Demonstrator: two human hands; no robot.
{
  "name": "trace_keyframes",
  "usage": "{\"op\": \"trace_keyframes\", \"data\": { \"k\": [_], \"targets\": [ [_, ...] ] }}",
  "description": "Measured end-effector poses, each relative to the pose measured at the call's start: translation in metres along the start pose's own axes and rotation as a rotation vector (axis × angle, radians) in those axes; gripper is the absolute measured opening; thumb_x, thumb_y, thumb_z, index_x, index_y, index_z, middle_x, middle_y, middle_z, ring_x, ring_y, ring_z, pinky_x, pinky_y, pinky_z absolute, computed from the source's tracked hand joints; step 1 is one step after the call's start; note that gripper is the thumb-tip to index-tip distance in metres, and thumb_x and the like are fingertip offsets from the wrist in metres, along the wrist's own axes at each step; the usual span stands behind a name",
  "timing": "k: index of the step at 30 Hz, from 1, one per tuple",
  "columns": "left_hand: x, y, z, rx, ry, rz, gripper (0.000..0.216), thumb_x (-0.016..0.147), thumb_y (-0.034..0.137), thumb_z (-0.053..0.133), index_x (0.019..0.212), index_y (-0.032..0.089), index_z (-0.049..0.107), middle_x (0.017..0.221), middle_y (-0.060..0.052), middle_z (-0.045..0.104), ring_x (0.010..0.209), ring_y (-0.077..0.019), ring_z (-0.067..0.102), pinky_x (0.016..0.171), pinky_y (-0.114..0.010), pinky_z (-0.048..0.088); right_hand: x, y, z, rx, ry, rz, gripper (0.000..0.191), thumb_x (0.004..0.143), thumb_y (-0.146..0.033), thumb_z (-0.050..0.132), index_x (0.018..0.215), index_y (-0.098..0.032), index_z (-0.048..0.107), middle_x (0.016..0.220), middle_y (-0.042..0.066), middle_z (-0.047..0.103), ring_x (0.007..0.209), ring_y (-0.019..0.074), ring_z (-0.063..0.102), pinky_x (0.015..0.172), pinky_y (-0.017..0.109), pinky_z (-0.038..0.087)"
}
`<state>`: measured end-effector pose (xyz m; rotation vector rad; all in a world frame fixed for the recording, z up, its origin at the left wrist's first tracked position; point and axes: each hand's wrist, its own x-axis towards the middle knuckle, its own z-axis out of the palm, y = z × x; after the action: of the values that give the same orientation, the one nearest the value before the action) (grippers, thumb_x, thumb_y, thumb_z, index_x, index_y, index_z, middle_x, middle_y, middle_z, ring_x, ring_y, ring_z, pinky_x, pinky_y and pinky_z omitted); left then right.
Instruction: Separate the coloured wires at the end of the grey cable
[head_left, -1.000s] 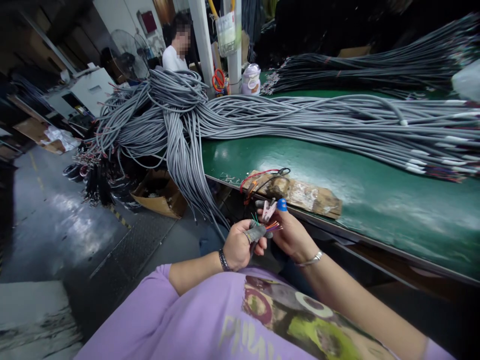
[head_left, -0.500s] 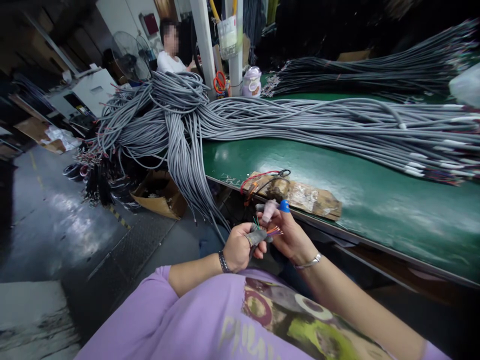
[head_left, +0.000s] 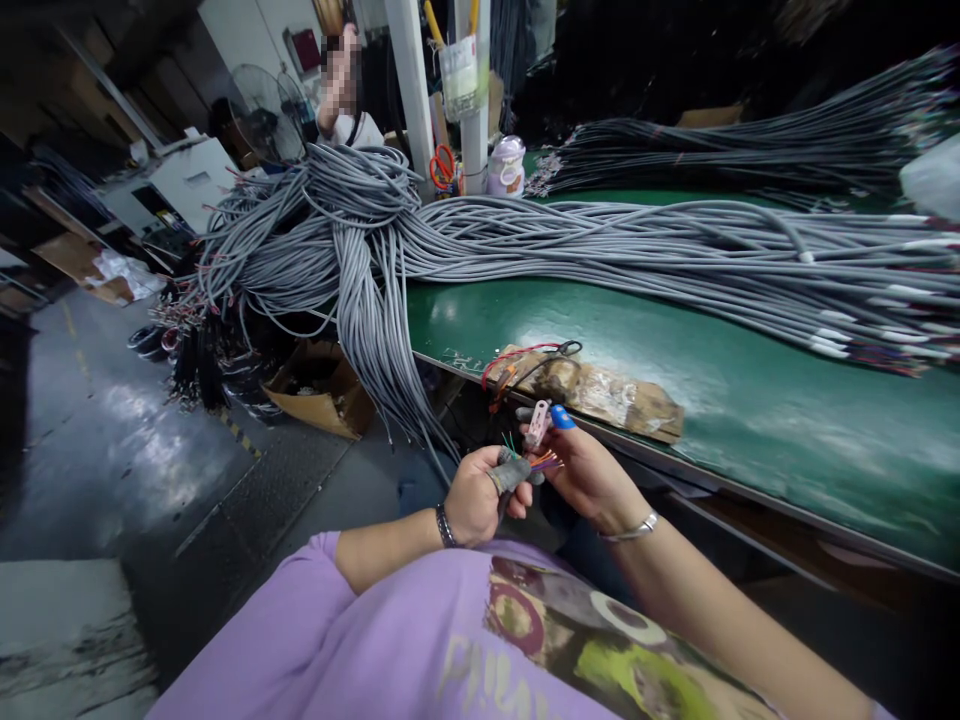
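My left hand (head_left: 480, 490) is closed around the end of a cable, its thumb in a grey finger cover. Several thin coloured wires (head_left: 544, 461), orange and purple among them, fan out to the right of that grip, and green ones stick up on its left. My right hand (head_left: 592, 478), a blue cover on its thumb, pinches a small pale pink tool with holes in it (head_left: 538, 424) just above the wires. Whether the tool touches any wire is too small to tell. The cable's grey sheath is mostly hidden by my left fingers.
A wooden block (head_left: 622, 397) with red and black leads lies at the front edge of the green table (head_left: 480, 315). Grey cables (head_left: 600, 240) stretch across the table and hang off its left end. A cardboard box (head_left: 319, 400) stands on the floor below. Another person (head_left: 360, 130) is behind.
My right hand has turned slightly, and the pink tool now stands more upright with its holed face showing. My left hand stays in place. The person behind has raised an arm.
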<state>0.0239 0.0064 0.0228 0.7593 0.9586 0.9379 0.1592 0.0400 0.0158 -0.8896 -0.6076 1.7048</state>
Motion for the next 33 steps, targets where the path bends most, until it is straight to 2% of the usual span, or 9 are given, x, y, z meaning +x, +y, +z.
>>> {"op": "trace_keyframes", "data": {
  "k": [6, 8, 10, 13, 17, 26, 29, 33],
  "targets": [
    [0.004, 0.004, 0.002, -0.033, -0.016, -0.027, 0.042, 0.057, 0.051, 0.076, 0.065, 0.015, 0.057, 0.047, 0.001, 0.055, 0.034, -0.0064, 0.041, 0.036, -0.02, 0.029, 0.0, 0.007, -0.003, -0.188, 0.191, -0.27, 0.042, 0.071, -0.063, 0.073, 0.063, -0.022, 0.065, 0.056, -0.001, 0.056, 0.051, 0.0122, 0.045, 0.047, 0.026, 0.038],
    [0.005, 0.004, 0.002, -0.039, -0.017, -0.043, 0.041, 0.057, 0.05, 0.076, 0.066, 0.015, 0.057, 0.047, 0.001, 0.055, 0.034, -0.0063, 0.041, 0.036, -0.02, 0.028, 0.002, 0.008, -0.002, -0.156, 0.148, -0.223, 0.045, 0.069, -0.068, 0.07, 0.065, -0.023, 0.067, 0.059, 0.0, 0.06, 0.052, 0.0132, 0.048, 0.047, 0.026, 0.039],
    [0.006, 0.003, 0.003, -0.044, -0.015, -0.062, 0.043, 0.056, 0.051, 0.077, 0.068, 0.015, 0.057, 0.047, 0.002, 0.055, 0.034, -0.0064, 0.041, 0.035, -0.02, 0.028, 0.006, 0.007, -0.002, -0.058, 0.068, -0.099, 0.047, 0.068, -0.069, 0.07, 0.071, -0.022, 0.07, 0.064, 0.002, 0.065, 0.053, 0.0148, 0.053, 0.049, 0.028, 0.044],
    [0.008, -0.001, 0.003, -0.046, -0.019, -0.082, 0.045, 0.054, 0.051, 0.078, 0.07, 0.015, 0.057, 0.048, 0.002, 0.055, 0.034, -0.0066, 0.041, 0.035, -0.02, 0.028, 0.012, 0.005, -0.002, 0.06, 0.02, 0.012, 0.043, 0.068, -0.063, 0.075, 0.076, -0.021, 0.071, 0.067, 0.003, 0.069, 0.055, 0.0156, 0.059, 0.053, 0.029, 0.049],
    [0.01, -0.004, 0.003, -0.035, -0.023, -0.101, 0.042, 0.056, 0.049, 0.078, 0.068, 0.015, 0.056, 0.048, 0.001, 0.055, 0.034, -0.0067, 0.041, 0.036, -0.021, 0.028, 0.015, 0.007, -0.003, 0.087, 0.038, -0.026, 0.037, 0.068, -0.057, 0.079, 0.074, -0.022, 0.069, 0.065, 0.002, 0.069, 0.056, 0.015, 0.061, 0.054, 0.027, 0.05],
    [0.002, 0.0, -0.001, 0.009, -0.052, -0.091, 0.047, 0.054, 0.055, 0.079, 0.065, 0.014, 0.057, 0.046, 0.001, 0.055, 0.032, -0.0069, 0.042, 0.035, -0.021, 0.026, 0.005, 0.006, -0.002, 0.16, -0.004, 0.066, 0.047, 0.068, -0.068, 0.072, 0.072, -0.022, 0.068, 0.072, 0.002, 0.07, 0.056, 0.013, 0.059, 0.054, 0.026, 0.05],
    [-0.002, 0.001, 0.0, 0.025, -0.052, -0.089, 0.049, 0.054, 0.057, 0.079, 0.065, 0.014, 0.059, 0.047, 0.001, 0.056, 0.032, -0.007, 0.042, 0.035, -0.021, 0.027, 0.003, 0.002, -0.002, 0.168, -0.003, 0.109, 0.041, 0.068, -0.061, 0.076, 0.076, -0.021, 0.071, 0.076, 0.003, 0.072, 0.058, 0.013, 0.059, 0.055, 0.025, 0.051],
    [-0.004, 0.001, 0.001, -0.002, -0.012, -0.03, 0.046, 0.056, 0.054, 0.078, 0.065, 0.014, 0.058, 0.048, 0.001, 0.057, 0.034, -0.0067, 0.043, 0.035, -0.02, 0.028, 0.002, 0.002, -0.002, 0.147, 0.002, 0.077, 0.032, 0.066, -0.049, 0.082, 0.079, -0.021, 0.072, 0.075, 0.002, 0.072, 0.059, 0.0129, 0.059, 0.052, 0.024, 0.049]
  ]
}}
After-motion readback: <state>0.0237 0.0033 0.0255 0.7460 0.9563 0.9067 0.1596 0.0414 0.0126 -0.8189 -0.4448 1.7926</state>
